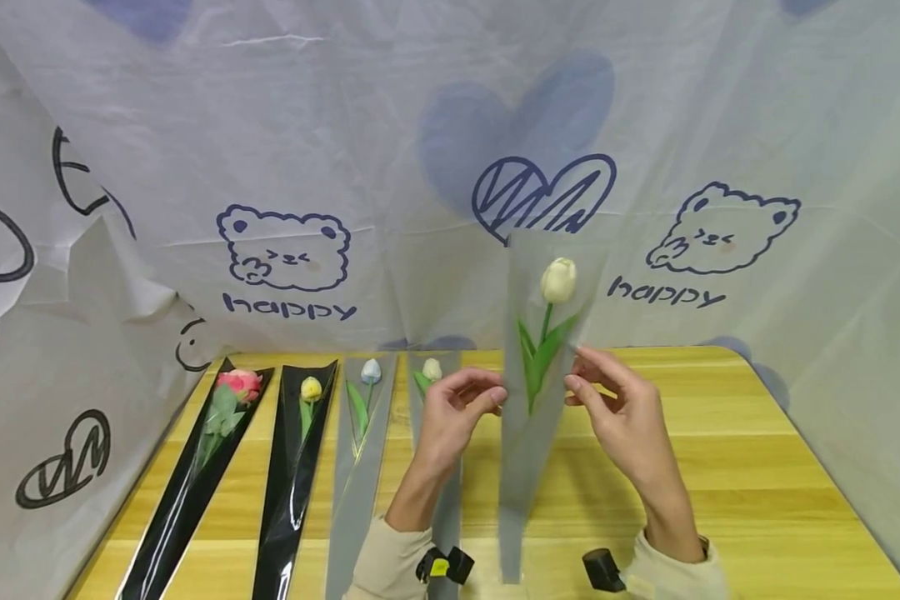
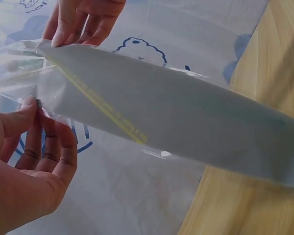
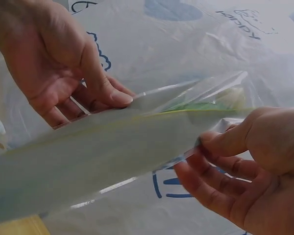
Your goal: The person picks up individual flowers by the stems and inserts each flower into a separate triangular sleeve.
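Note:
A white tulip [image 1: 558, 281] with green leaves stands upright inside a grey translucent flower sleeve [image 1: 523, 467], raised above the table. My left hand [image 1: 453, 417] pinches the sleeve's left edge between thumb and fingers. On the opposite edge, my right hand [image 1: 622, 408] pinches it at about the same height. Both wrist views show the sleeve [image 2: 137, 103] stretched between the two hands, with a yellow line running diagonally across it. In the right wrist view the tulip's leaves [image 3: 196, 106] show blurred through the clear film.
On the wooden table [image 1: 720, 467] to the left lie a pink flower [image 1: 238, 385] and a yellow tulip [image 1: 311, 389] in black sleeves. Beside them are a blue tulip [image 1: 371, 372] and another white tulip [image 1: 432, 369] in grey sleeves, the latter partly behind my left arm. A printed cloth [image 1: 390, 167] hangs behind.

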The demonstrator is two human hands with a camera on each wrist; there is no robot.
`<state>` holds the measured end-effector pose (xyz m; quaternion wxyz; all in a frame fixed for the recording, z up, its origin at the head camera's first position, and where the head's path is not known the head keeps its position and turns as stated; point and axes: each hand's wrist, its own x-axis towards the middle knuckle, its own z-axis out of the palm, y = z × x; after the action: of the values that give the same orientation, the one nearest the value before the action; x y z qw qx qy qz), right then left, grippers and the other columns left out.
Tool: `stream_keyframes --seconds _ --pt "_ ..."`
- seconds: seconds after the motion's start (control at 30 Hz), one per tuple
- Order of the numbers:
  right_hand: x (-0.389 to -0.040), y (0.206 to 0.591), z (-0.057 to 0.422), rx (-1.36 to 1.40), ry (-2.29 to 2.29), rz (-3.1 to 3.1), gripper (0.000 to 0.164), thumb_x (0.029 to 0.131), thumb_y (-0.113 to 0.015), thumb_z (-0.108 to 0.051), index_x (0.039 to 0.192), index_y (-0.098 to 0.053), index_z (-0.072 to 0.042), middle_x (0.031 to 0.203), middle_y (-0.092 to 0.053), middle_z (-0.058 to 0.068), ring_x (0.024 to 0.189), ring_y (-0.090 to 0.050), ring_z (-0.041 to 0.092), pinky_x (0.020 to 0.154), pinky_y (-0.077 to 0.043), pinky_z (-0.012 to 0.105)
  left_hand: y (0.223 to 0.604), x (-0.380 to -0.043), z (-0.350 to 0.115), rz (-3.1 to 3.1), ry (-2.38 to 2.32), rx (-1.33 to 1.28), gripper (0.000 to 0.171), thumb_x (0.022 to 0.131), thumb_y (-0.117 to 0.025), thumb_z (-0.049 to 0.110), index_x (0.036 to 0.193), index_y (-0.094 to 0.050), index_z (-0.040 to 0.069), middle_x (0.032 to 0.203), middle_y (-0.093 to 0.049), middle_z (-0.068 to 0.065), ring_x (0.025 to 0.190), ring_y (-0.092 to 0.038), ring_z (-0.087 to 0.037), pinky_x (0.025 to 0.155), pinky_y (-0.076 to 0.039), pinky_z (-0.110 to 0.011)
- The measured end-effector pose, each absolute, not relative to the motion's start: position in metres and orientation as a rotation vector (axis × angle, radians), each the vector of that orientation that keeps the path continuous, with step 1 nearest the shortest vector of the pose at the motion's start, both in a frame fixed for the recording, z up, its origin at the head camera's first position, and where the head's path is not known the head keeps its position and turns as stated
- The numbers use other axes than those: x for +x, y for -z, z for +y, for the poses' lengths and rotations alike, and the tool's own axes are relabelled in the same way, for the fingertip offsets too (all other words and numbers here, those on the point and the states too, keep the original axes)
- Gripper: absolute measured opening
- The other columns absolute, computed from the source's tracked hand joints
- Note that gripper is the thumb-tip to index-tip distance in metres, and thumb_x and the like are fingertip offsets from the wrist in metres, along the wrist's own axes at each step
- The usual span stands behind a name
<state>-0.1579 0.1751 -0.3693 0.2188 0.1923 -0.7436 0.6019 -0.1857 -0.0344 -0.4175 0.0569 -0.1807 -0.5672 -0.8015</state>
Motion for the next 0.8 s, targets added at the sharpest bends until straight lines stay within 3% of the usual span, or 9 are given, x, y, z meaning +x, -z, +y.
stream_keyframes --seconds 0.2,0.4,0.57,0.8 --pt "-0.161 0.372 0.172 0.42 -1.735 -2.033 0.037 0.09 -0.065 0.019 0.126 -0.063 0.013 0.097 -0.063 0.02 0.085 -0.069 0.01 0.068 -0.06 0.03 0.421 -0.188 -0.037 -1.784 2.473 -0.523 0.02 0.095 -0.067 -0.008 0.111 -0.061 -0.018 0.1 -0.069 -0.006 0.083 -0.066 -0.013 0.075 -0.058 -0.03" --pt "-0.168 0.379 0.178 0.308 -1.747 -2.022 0.031 0.092 -0.066 0.016 0.123 -0.067 0.01 0.098 -0.067 0.012 0.088 -0.069 0.014 0.068 -0.06 0.03 0.434 -0.189 -0.032 -2.039 2.57 -0.682 0.038 0.092 -0.068 -0.012 0.123 -0.048 -0.004 0.109 -0.064 -0.008 0.097 -0.068 -0.018 0.082 -0.057 -0.034" --pt "-0.172 0.385 0.189 0.223 -1.815 -2.107 0.032 0.094 -0.066 0.012 0.126 -0.065 0.01 0.102 -0.067 0.015 0.088 -0.069 0.013 0.069 -0.06 0.031 0.443 -0.187 -0.017 -2.15 2.648 -0.637 0.049 0.089 -0.072 -0.012 0.122 -0.042 0.007 0.101 -0.069 -0.009 0.086 -0.071 -0.018 0.072 -0.055 -0.033" --pt "-0.177 0.398 0.214 0.143 -1.927 -2.392 0.042 0.101 -0.064 -0.002 0.138 -0.054 0.014 0.116 -0.063 0.031 0.089 -0.071 0.009 0.077 -0.06 0.031 0.46 -0.186 -0.008 -2.242 2.666 -0.478 0.049 0.084 -0.074 -0.015 0.118 -0.045 0.005 0.095 -0.071 -0.014 0.077 -0.069 -0.018 0.059 -0.051 -0.029"
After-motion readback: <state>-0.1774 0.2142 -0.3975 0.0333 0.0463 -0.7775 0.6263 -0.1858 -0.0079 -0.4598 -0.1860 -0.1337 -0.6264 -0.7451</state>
